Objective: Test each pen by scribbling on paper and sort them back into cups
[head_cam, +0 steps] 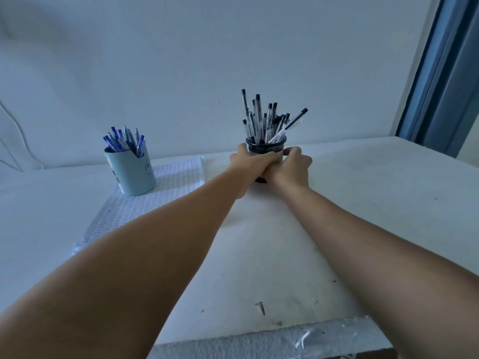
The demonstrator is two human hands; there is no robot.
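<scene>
Head view: fingers (261, 158) of the left hand (250, 161) and right hand (291, 164) are curling round the black mesh cup (267, 146) of black-capped pens (261, 120), standing on the counter (363, 203). Judgement: keep it upright and move slowly; leaning pens may tip out. Blue pens are sitting in the light-blue cup (134, 169) on printed paper (176, 177).

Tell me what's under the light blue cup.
The light blue cup stands on a printed paper sheet lying on the table. The patch directly beneath the cup is covered.
</scene>
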